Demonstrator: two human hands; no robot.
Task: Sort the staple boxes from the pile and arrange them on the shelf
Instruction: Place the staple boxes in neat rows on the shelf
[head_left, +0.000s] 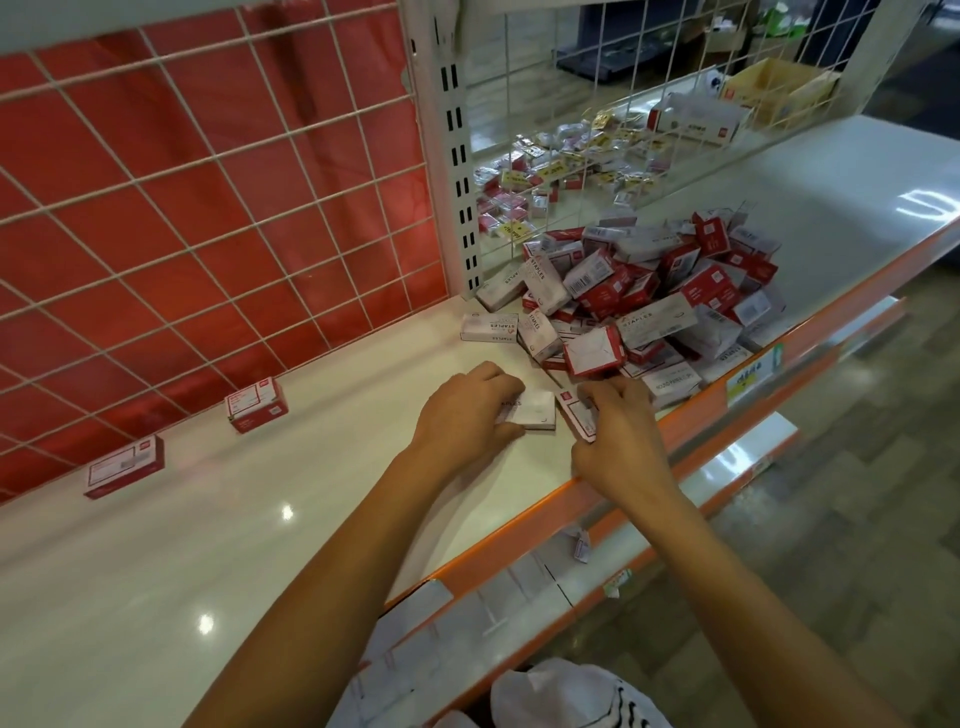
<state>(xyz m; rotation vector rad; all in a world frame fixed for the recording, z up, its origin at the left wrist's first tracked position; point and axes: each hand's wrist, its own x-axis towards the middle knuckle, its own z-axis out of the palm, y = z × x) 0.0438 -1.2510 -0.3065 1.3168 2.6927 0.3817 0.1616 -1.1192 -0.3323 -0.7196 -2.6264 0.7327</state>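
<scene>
A pile of red and white staple boxes (654, 296) lies on the white shelf (218, 530) at its right, against the wire mesh. My left hand (467, 410) grips a white staple box (532, 410) lying on the shelf just in front of the pile. My right hand (618, 431) holds a red-edged staple box (574, 413) right beside it, near the orange front edge. Two red staple boxes stand apart at the back left: one (257, 405) and another (124, 466) by the red backing.
A white wire grid (208, 208) over a red panel backs the shelf. Behind the right-hand mesh lie more small boxes (561, 166) and a carton (779, 93). The orange shelf edge (519, 535) carries price labels. A lower shelf (519, 597) and tiled floor are below.
</scene>
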